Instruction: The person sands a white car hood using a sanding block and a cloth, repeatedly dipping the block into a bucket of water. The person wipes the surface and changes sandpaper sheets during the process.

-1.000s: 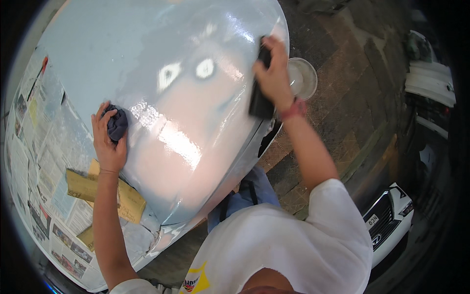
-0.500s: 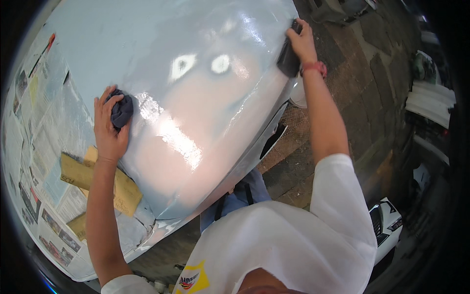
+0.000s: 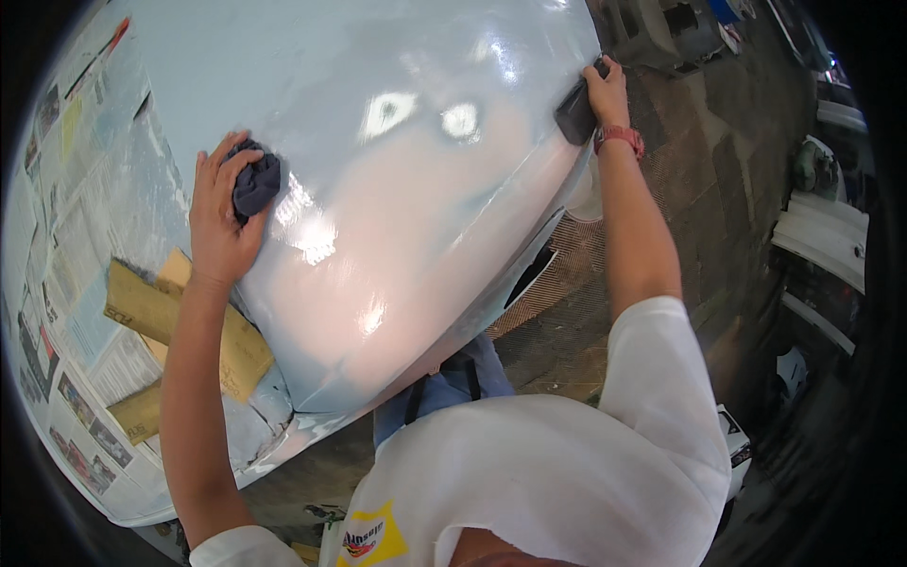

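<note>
Gripping one black sanding block point(image 3: 576, 115), the right hand point(image 3: 609, 93) is at the right edge of a single grey-and-pink car body panel point(image 3: 406, 208), its thumb and fingers drawn narrow around the block's upper end. The block rests on the panel where the surface curves away. One red wristband point(image 3: 619, 140) circles that wrist.

On the panel's left side, the left hand point(image 3: 222, 217) curls over one bunched navy cloth point(image 3: 257, 184), its fingers bent across the top. The two hands, one item in each, stand well apart, with the panel's one large pinkish patch point(image 3: 416, 236) reaching across the space between and below them. Two bright white reflections sit side by side on the panel's upper half.

Left of the panel, overlapping newspaper sheets point(image 3: 90, 217) are spread out, too layered to count. On them, near the panel's lower left corner, lie at least three tan paper pieces point(image 3: 142, 302), partly hidden by the left forearm.

Just beyond the panel's right edge, one pale round bucket point(image 3: 584, 197) shows in part. Well to the right of the panel are at least two white curved car parts point(image 3: 822, 236) and, lower, one corner of a white car point(image 3: 735, 439). Below the panel is one white shirt point(image 3: 557, 454) with one yellow emblem.
</note>
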`<action>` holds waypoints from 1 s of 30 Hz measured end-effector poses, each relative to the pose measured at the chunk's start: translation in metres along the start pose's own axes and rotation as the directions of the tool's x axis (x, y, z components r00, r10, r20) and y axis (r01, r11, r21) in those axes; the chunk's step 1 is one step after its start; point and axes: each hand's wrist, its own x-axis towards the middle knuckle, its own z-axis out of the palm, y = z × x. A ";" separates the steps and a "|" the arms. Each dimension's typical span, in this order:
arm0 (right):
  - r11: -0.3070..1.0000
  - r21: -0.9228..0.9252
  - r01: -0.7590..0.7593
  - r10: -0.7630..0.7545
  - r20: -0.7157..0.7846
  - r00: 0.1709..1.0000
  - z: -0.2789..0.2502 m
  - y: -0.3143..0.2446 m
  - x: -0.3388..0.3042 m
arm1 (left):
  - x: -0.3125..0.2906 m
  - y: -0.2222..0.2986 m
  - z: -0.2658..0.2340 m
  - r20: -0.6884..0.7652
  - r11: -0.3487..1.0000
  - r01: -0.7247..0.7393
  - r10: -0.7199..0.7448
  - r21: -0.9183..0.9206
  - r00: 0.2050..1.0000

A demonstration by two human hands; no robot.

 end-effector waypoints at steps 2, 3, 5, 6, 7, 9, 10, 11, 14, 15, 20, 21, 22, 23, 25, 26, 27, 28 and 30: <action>0.991 -0.008 0.133 -0.133 0.039 0.990 0.006 -0.016 -0.041 | 0.000 -0.002 0.000 -0.007 1.000 0.004 -0.003 0.013 1.000; 0.950 -0.079 0.301 -0.301 0.010 0.954 0.014 -0.018 -0.077 | 0.004 -0.004 0.002 -0.021 1.000 -0.015 0.016 0.018 1.000; 0.954 -0.054 0.295 -0.293 0.035 0.955 0.024 -0.070 -0.151 | -0.012 -0.008 0.000 -0.033 0.999 0.003 -0.001 0.048 0.999; 0.955 -0.046 0.292 -0.291 0.014 0.956 0.021 -0.080 -0.168 | -0.013 -0.009 0.000 -0.034 0.999 0.004 -0.002 0.055 0.999; 0.956 -0.018 0.293 -0.293 0.010 0.956 0.023 -0.072 -0.164 | -0.016 -0.009 0.000 -0.035 0.998 0.007 -0.004 0.064 0.999; 0.955 0.021 0.295 -0.294 -0.033 0.955 0.016 -0.041 -0.116 | -0.007 -0.010 0.000 -0.043 0.999 -0.021 0.023 0.046 0.999; 0.993 0.049 0.112 -0.112 0.008 0.994 -0.002 -0.023 -0.080 | -0.004 -0.008 0.002 -0.042 0.999 -0.037 0.037 0.014 0.998; 0.986 0.167 -0.012 0.026 -0.081 0.996 -0.012 0.005 -0.052 | -0.001 -0.006 0.003 -0.042 0.998 -0.057 0.056 -0.021 0.998; 0.996 -0.068 0.064 -0.072 -0.124 0.990 -0.008 0.010 -0.056 | 0.001 -0.008 0.005 -0.044 0.998 -0.044 0.042 -0.035 0.998; 0.993 -0.043 0.111 -0.114 -0.087 0.990 -0.001 -0.010 -0.079 | -0.002 -0.008 0.004 -0.066 0.999 -0.048 0.047 -0.020 0.997; 0.936 -0.064 0.346 -0.342 0.077 0.937 0.046 -0.187 -0.333 | -0.015 -0.018 0.006 -0.113 0.998 -0.060 0.060 -0.003 0.992; 0.932 -0.007 0.362 -0.357 0.151 0.922 0.042 -0.212 -0.371 | -0.018 -0.019 0.007 -0.131 0.998 -0.071 0.070 -0.002 0.989; 0.934 -0.011 0.356 -0.349 0.165 0.922 0.039 -0.219 -0.383 | -0.020 -0.021 0.007 -0.148 0.996 -0.085 0.084 0.001 0.985; 0.924 -0.058 0.378 -0.371 0.102 0.923 0.040 -0.201 -0.371 | -0.018 -0.024 0.007 -0.166 0.995 -0.103 0.103 0.007 0.981; 0.965 -0.028 0.262 -0.261 0.008 0.965 0.029 -0.154 -0.304 | -0.012 -0.027 0.007 -0.202 0.982 -0.181 0.186 0.043 0.962; 0.993 0.036 0.109 -0.108 -0.025 0.994 0.009 -0.131 -0.267 | -0.010 -0.026 0.010 -0.214 0.972 -0.230 0.234 0.045 0.948; 0.997 -0.058 0.060 -0.067 -0.129 0.989 -0.006 -0.094 -0.228 | -0.006 -0.023 0.015 -0.219 0.967 -0.254 0.251 0.016 0.943; 0.994 -0.093 0.056 -0.074 -0.202 0.977 -0.015 -0.072 -0.208 | -0.002 -0.023 0.020 -0.230 0.964 -0.265 0.256 -0.008 0.939; 0.988 -0.132 0.076 -0.093 -0.125 0.988 -0.006 -0.088 -0.220 | -0.006 -0.026 0.022 -0.245 0.968 -0.250 0.242 -0.002 0.939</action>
